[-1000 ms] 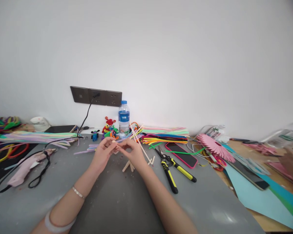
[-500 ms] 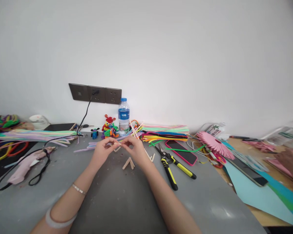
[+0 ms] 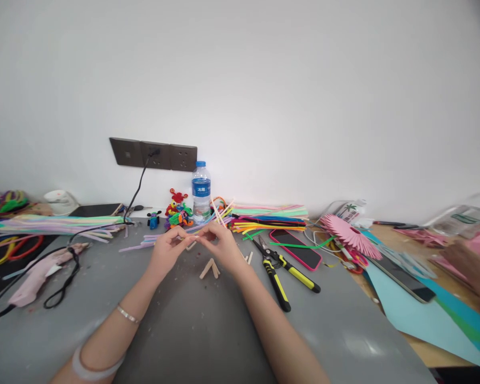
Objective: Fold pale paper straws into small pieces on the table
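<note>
My left hand and my right hand meet fingertip to fingertip over the grey table. Both are pinched on a small pale piece, mostly hidden by the fingers. Just below my right hand lies a bent beige pipe cleaner in an upturned V. More short beige pieces lie right of my right wrist. Pliers with yellow and black handles rest open further right.
Behind the hands stand a water bottle and small colourful figures. A pink glue gun with a black cord lies left. A pink-cased phone and another person's hand are to the right.
The whole view has shifted slightly. My hands stay together in nearly the same pose. The other person's hand at the right has moved a little left.
</note>
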A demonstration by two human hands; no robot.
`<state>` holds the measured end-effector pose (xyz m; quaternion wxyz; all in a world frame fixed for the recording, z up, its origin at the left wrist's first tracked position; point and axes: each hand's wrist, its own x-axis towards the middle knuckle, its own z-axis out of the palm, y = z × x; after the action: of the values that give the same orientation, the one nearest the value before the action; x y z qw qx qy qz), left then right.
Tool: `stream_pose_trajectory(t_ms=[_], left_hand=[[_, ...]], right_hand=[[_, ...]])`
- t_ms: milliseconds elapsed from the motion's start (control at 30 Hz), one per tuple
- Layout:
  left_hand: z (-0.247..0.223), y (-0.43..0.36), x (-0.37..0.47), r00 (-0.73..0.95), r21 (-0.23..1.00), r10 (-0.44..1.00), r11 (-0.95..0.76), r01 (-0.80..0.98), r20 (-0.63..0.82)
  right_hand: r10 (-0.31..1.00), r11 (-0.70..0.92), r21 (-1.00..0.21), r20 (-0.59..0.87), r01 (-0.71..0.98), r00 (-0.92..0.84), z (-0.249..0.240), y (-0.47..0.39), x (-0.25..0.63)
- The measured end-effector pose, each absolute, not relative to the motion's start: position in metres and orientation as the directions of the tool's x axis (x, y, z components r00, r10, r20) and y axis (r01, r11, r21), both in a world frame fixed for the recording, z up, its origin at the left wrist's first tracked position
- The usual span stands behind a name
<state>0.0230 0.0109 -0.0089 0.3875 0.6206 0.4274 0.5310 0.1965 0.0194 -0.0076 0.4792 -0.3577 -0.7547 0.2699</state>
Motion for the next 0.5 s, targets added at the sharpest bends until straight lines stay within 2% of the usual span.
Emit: stream_pose_trajectory(t_ms=[133,333,433,500], left_hand=[[-0.0102,0.0119,0.0229,0.084,0.947,0.949,-0.311,0.079,0.304],[-0.0114,0.0105,0.0281,0.082,0.989,0.985,-0.149,-0.018,0.15],[-0.012,0.0115,0.0291,0.069,0.991,0.992,-0.097,-0.089,0.103],[-0.0122,0.0127,0.0287,0.053,0.989,0.994,-0.092,-0.117,0.099]], right_hand=[[0.788,0.606,-0.749,0.52,0.269,-0.329,-0.0035,0.0166,0.1972],[0.818,0.567,-0.787,0.503,0.243,-0.278,-0.0066,0.0207,0.1984],[0.879,0.466,-0.871,0.436,0.156,-0.192,-0.0088,0.0241,0.1993],[0.928,0.329,-0.944,0.316,0.035,-0.199,-0.0091,0.0254,0.2015]])
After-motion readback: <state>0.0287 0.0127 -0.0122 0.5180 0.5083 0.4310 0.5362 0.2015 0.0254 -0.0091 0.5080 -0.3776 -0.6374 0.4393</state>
